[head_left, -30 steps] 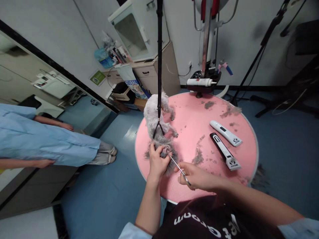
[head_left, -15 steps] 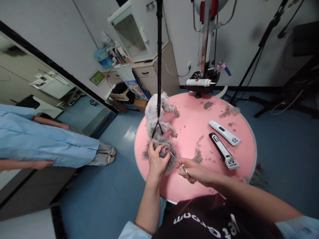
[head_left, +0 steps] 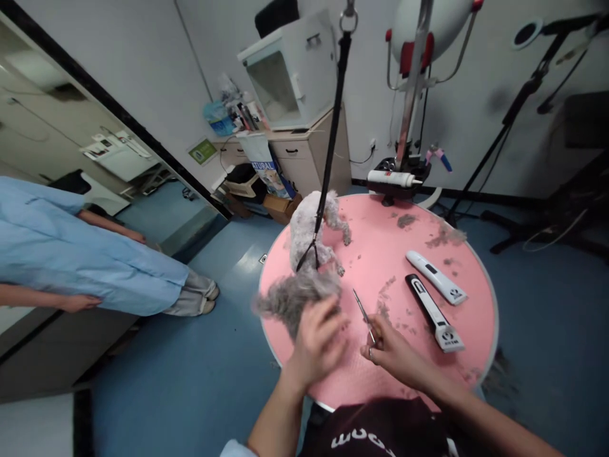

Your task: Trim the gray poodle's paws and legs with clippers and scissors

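A small grey dog [head_left: 304, 223] with a close-clipped body and a shaggy head [head_left: 291, 299] is on the round pink grooming table [head_left: 354, 374]. A black loop strap [head_left: 328, 152] runs down to its neck. Close beside the head, my left hand [head_left: 314, 346] has its fingers apart and is blurred by motion; nothing shows in it. My right hand [head_left: 390, 349] grips metal scissors [head_left: 362, 310] by the handles. Their blades point up and left, apart from the dog, and look closed.
White clippers [head_left: 435, 276] and black-and-white clippers [head_left: 432, 314] lie at the table's right among loose hair clumps. At the table's back edge, a holder carries a white bottle [head_left: 392, 179]. A person in a blue gown [head_left: 95, 247] stands at the left. Cabinets [head_left: 316, 149] line the wall.
My left hand has let go of the dog's head and drawn back. The scissors have moved right, away from the head. The dog's head has swung, blurred. The whole view has shifted.
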The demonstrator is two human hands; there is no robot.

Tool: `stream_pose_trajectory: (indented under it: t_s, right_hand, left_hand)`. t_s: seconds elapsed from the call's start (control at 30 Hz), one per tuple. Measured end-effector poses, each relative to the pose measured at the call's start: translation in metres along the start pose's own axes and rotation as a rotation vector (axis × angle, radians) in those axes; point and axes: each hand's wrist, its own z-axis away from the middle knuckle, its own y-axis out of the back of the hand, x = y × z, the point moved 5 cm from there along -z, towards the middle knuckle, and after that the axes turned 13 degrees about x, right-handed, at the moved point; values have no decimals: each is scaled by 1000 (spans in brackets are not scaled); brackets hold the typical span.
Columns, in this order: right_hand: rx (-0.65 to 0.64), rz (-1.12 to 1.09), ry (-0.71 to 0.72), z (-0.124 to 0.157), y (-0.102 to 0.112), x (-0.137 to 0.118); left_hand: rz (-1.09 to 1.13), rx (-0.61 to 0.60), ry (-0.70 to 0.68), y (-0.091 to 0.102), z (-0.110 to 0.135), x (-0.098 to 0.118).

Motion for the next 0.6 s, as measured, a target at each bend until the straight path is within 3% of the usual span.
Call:
stream_pose_trajectory:
  t_s: [0.07,0.1,0.17,0.2,0.27,0.33,0.5,0.6]
  right_hand:
    - [131,380,62,-9,11,17]
    - [159,574,86,-12,15,24]
    - [159,891,119,-18,19,31]
    - [139,1003,131,-20,19,33]
    - [93,1149,147,-22,19,31]
    - [57,1244,165,-24,18,26]
    - [-62,1318,193,-33,26,8]
    - [-89,1258,224,-43,34,-21]
  left_hand:
    - [177,105,-105,20,-3,13]
    - [164,230,-72,30,-7,9]
    - [-23,448,150,41,-14,-14]
    - [-120,430,250,39,-17,-26]
    - [-171,223,225,21,-25,-39]
    - [-191,139,177,10,-25,-43]
    - [-138,216,90,12,-2,-33]
    - [-77,198,35,13,15,-28]
